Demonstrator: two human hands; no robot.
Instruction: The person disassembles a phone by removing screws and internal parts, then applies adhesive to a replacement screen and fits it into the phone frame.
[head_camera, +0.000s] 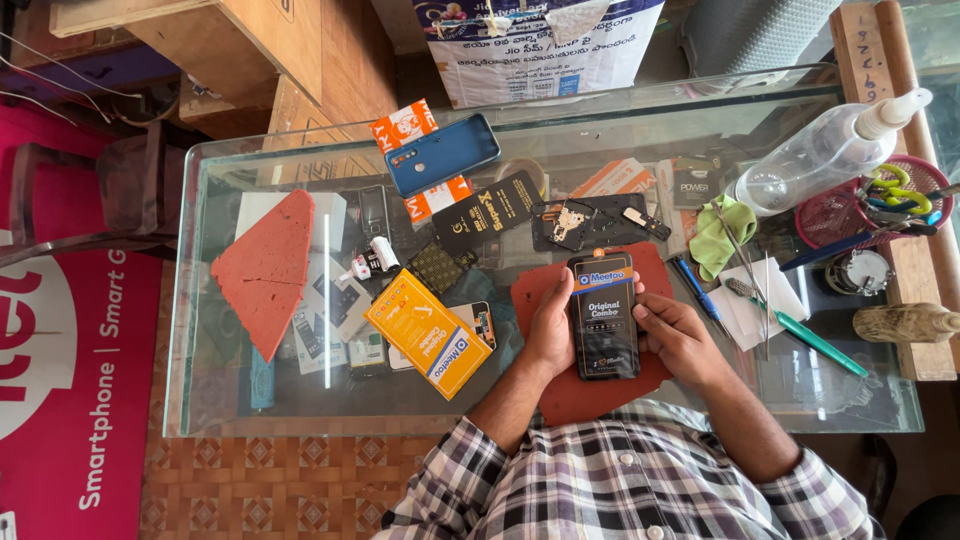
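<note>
Scene: A person in a plaid shirt (640, 480) leans over a glass counter (230, 410), seen from above.
Left hand: The left hand (552, 330) wraps the left edge of a black packaged phone part (604, 315), fingers curled around it in a firm grip.
Right hand: The right hand (672, 335) clasps the pack's right edge, thumb pressed on its front, fingers closed around the side.
Held item: The black pack stands lengthwise over a red mat (585, 395) at the counter's 6 o'clock edge.
At 9 o'clock of the hands: A yellow box (428, 333) lies tilted just beside the left wrist.
At 11 o'clock: A blue phone (442, 153) rests face down, well apart.
At 3 o'clock: A green pen (815, 342) lies on white paper (750, 305).
At 1 o'clock: A clear spray bottle (830, 150) lies tilted near a red basket (850, 210).
</note>
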